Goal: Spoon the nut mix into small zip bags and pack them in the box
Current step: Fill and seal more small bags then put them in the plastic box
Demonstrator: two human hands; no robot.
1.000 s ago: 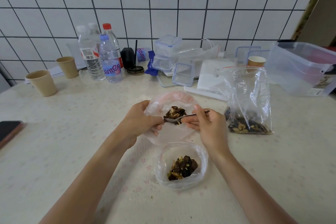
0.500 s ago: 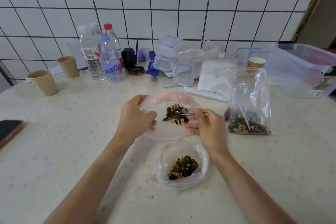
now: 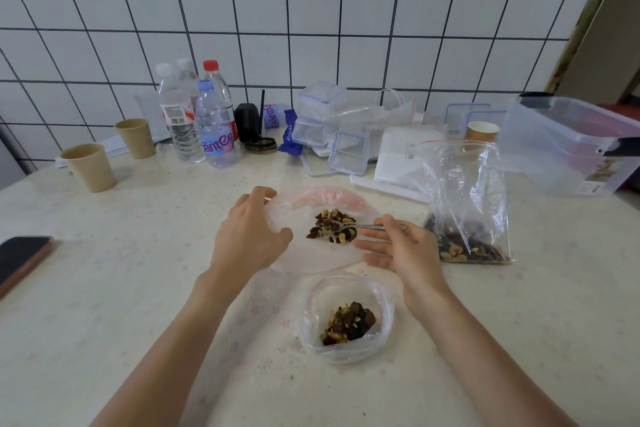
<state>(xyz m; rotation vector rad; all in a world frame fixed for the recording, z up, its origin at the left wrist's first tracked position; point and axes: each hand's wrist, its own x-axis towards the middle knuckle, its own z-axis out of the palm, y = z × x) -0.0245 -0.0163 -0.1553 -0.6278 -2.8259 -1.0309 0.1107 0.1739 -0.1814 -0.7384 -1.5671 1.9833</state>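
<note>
Nut mix (image 3: 333, 226) sat loose in limp small bag (image 3: 313, 229); grip bag by rim. Left hand (image 3: 247, 236) pinched rim; right hand (image 3: 403, 246) clamped spoon (image 3: 360, 226).

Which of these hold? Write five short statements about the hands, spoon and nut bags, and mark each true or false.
1. The right hand holds a spoon. True.
2. The spoon's bowl sits in the big nut bag. False: it is over the nuts in the small bag between the hands.
3. The left hand grips that small bag's rim. True.
4. The near bag is empty. False: it holds nuts.
5. The big nut bag lies flat. False: it stands upright.
</note>
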